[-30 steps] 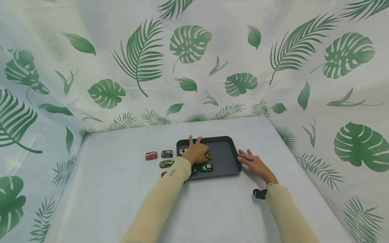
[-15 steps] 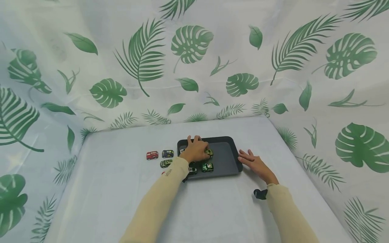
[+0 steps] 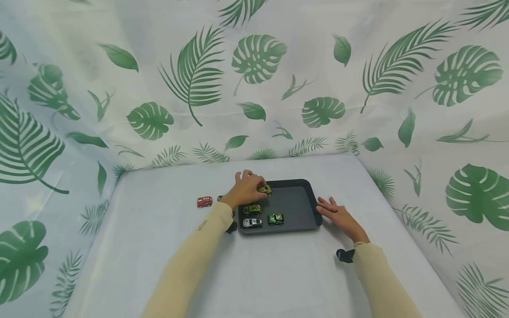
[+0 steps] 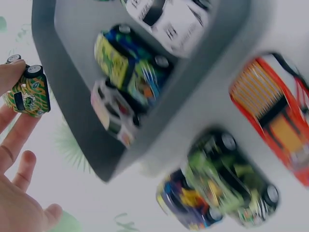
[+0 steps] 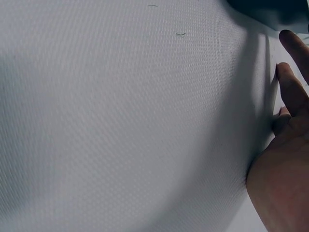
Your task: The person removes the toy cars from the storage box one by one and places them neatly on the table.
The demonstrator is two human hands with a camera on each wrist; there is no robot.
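My left hand (image 3: 244,190) pinches a small yellow-green toy car (image 4: 30,94) between thumb and fingers, above the back left of a dark grey tray (image 3: 299,185). Inside the tray lie a white toy car (image 3: 252,223), a green toy car (image 3: 275,219), a yellow-and-green patterned toy car (image 3: 252,209) and, in the left wrist view, a pale pinkish toy car (image 4: 115,112). My right hand (image 3: 339,218) rests beside the tray's right edge with fingers extended, holding nothing. Whether its fingertips touch the rim is unclear.
Left of the tray on the white table (image 3: 167,247) stands a red toy car (image 3: 204,202). The left wrist view also shows an orange-red toy car (image 4: 275,113), a green camouflage toy car (image 4: 231,179) and a dark blue toy car (image 4: 186,200) outside the tray.
My left hand has lifted the yellow-green toy car and carried it towards the tray's back left. Cars formerly behind the hand and sleeve now show. The right hand keeps its place beside the tray.
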